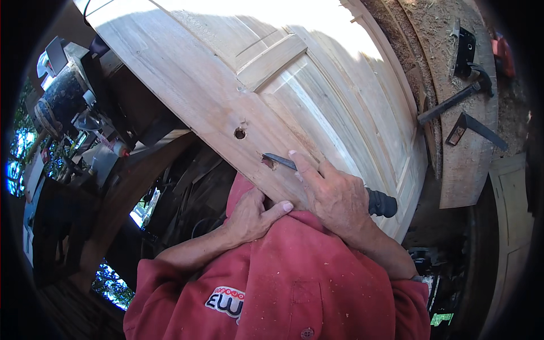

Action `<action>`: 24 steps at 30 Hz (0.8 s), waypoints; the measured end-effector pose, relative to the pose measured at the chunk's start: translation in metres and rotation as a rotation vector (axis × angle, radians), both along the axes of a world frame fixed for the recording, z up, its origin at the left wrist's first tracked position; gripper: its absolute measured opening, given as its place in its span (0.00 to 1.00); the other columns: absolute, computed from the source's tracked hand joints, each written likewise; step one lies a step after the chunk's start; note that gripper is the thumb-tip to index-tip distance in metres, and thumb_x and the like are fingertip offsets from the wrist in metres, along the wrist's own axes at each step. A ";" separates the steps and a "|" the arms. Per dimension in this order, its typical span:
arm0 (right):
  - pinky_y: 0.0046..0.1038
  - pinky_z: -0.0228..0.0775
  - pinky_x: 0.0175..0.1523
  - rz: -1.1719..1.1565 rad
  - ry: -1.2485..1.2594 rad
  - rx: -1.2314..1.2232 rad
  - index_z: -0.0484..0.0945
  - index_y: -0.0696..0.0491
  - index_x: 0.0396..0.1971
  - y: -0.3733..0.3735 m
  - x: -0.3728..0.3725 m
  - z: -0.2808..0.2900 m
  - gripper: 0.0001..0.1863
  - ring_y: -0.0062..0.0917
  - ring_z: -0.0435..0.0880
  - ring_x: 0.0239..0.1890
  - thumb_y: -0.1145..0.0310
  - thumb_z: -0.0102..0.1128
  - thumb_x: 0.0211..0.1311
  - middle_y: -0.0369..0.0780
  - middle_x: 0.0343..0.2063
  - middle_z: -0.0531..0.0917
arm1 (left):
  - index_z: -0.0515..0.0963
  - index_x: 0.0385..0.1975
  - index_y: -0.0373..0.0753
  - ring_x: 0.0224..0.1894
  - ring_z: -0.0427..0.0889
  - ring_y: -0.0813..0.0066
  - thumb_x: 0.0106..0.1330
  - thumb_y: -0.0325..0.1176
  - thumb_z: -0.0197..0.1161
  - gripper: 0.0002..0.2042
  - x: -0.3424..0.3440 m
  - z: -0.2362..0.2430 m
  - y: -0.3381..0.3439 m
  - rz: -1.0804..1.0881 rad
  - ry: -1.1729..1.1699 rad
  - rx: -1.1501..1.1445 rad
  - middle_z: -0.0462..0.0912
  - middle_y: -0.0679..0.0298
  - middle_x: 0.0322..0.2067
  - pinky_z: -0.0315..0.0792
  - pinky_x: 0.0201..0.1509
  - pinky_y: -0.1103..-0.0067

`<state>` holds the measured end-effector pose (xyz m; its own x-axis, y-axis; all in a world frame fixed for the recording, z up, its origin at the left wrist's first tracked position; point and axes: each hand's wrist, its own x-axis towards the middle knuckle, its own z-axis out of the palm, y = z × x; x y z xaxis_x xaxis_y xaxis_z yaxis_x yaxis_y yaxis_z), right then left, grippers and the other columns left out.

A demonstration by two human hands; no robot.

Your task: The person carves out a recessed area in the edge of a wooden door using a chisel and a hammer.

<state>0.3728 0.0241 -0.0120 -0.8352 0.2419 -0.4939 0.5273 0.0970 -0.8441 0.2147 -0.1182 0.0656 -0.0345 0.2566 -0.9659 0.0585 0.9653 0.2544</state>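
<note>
A pale wooden panel door (187, 85) lies in front of me, its near edge against my red shirt. My right hand (337, 198) is closed around a chisel (281, 162), whose black handle sticks out past the palm on the right. The chisel's dark blade points left, and its tip is at a small rough-edged hole (268, 164) in the door's side rail. Farther along that rail is a round hole (240, 133) with splintered edges. At the near edge, my left hand (249, 214) grips the door, thumb on top; its other fingers are partly hidden.
On the right, a dusty board (462, 178) carries a hammer (453, 103), a small square (479, 131) and a black metal piece (464, 51). Wood shavings lie around them. At the left stands a cluttered bench with a dark cylindrical machine (59, 96) and a clear bottle (90, 122).
</note>
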 end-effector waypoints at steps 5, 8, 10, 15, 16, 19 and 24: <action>0.35 0.71 0.23 0.057 0.166 0.114 0.76 0.44 0.62 0.012 -0.003 -0.035 0.24 0.32 0.79 0.19 0.63 0.62 0.65 0.40 0.22 0.73 | 0.57 0.65 0.25 0.60 0.76 0.50 0.71 0.42 0.62 0.32 0.021 -0.005 -0.018 0.162 0.057 0.124 0.75 0.39 0.56 0.68 0.64 0.62; 0.32 0.69 0.22 0.229 0.358 0.245 0.77 0.41 0.62 0.036 -0.013 -0.057 0.26 0.28 0.77 0.18 0.63 0.59 0.61 0.37 0.21 0.70 | 0.56 0.65 0.25 0.61 0.75 0.50 0.71 0.42 0.62 0.33 0.020 -0.006 -0.019 0.144 0.048 0.123 0.73 0.39 0.57 0.67 0.65 0.62; 0.32 0.69 0.21 0.262 0.403 0.262 0.77 0.40 0.61 0.044 -0.018 -0.069 0.26 0.27 0.76 0.18 0.62 0.59 0.61 0.36 0.21 0.71 | 0.56 0.65 0.25 0.61 0.75 0.50 0.71 0.42 0.62 0.33 0.020 -0.006 -0.020 0.151 0.035 0.116 0.73 0.40 0.58 0.67 0.66 0.62; 0.31 0.68 0.19 0.366 0.483 0.337 0.77 0.37 0.61 0.060 -0.033 -0.080 0.25 0.24 0.76 0.17 0.60 0.57 0.62 0.34 0.21 0.71 | 0.57 0.64 0.26 0.61 0.75 0.52 0.72 0.43 0.62 0.32 0.025 -0.003 -0.020 0.218 0.041 0.053 0.74 0.41 0.57 0.67 0.65 0.62; 0.29 0.67 0.19 0.391 0.590 0.363 0.77 0.36 0.60 0.067 -0.041 -0.089 0.24 0.24 0.76 0.17 0.59 0.57 0.61 0.33 0.21 0.71 | 0.57 0.64 0.26 0.61 0.75 0.52 0.72 0.43 0.62 0.32 0.024 -0.002 -0.019 0.209 0.043 0.050 0.74 0.41 0.57 0.67 0.65 0.62; 0.27 0.66 0.18 0.406 0.761 0.465 0.76 0.33 0.59 0.079 -0.059 -0.107 0.23 0.22 0.75 0.17 0.60 0.57 0.62 0.32 0.21 0.70 | 0.60 0.62 0.26 0.59 0.76 0.55 0.72 0.43 0.61 0.30 0.021 -0.004 -0.018 0.201 0.024 -0.007 0.76 0.43 0.55 0.69 0.64 0.63; 0.28 0.68 0.22 0.364 0.911 0.585 0.77 0.34 0.57 0.077 -0.062 -0.123 0.22 0.23 0.76 0.20 0.59 0.58 0.62 0.33 0.22 0.69 | 0.66 0.60 0.28 0.55 0.79 0.59 0.72 0.44 0.62 0.28 0.019 -0.003 -0.012 0.303 0.020 -0.012 0.79 0.48 0.52 0.71 0.60 0.66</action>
